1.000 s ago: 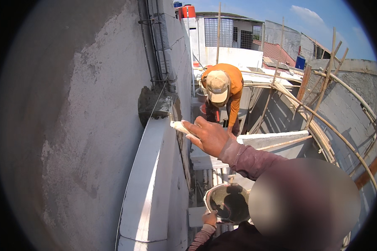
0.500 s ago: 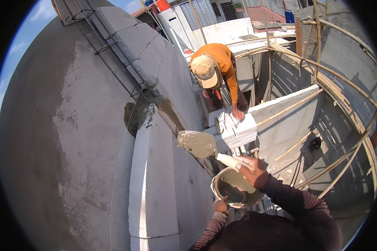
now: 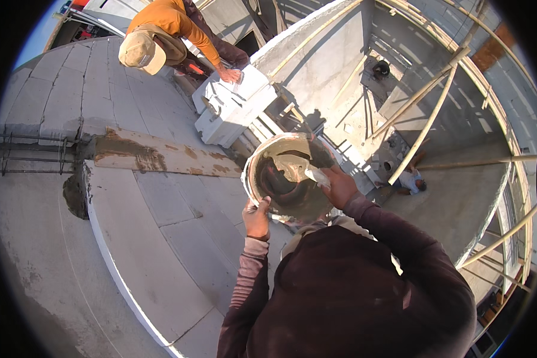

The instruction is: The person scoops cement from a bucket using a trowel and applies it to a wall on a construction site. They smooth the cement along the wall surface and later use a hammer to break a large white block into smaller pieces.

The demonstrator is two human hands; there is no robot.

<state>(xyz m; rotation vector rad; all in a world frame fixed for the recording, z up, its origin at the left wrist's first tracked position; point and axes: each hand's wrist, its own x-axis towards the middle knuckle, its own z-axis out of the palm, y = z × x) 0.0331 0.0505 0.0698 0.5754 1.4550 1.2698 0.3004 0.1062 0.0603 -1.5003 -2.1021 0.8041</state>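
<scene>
My left hand is closed on the near-left rim of a round bucket smeared with grey mortar. In my right hand is the pale handle of a trowel. Its mortar-coated blade lies inside the bucket, over the dark hollow, and the handle crosses the right side of the opening. The bucket's bottom is partly hidden by the blade and shadow. Just beyond the bucket is a stack of white blocks, on which a co-worker's hand rests.
A co-worker in an orange top bends over the blocks. Left of me runs a pale block wall, with a mortar-stained board and steel bars beside it. Bamboo poles cross the right side; a person is far below.
The trowel has come down from above the bucket's far-left side into the bucket. My view has turned, so the co-worker and blocks now appear farther left. My left hand still holds the rim.
</scene>
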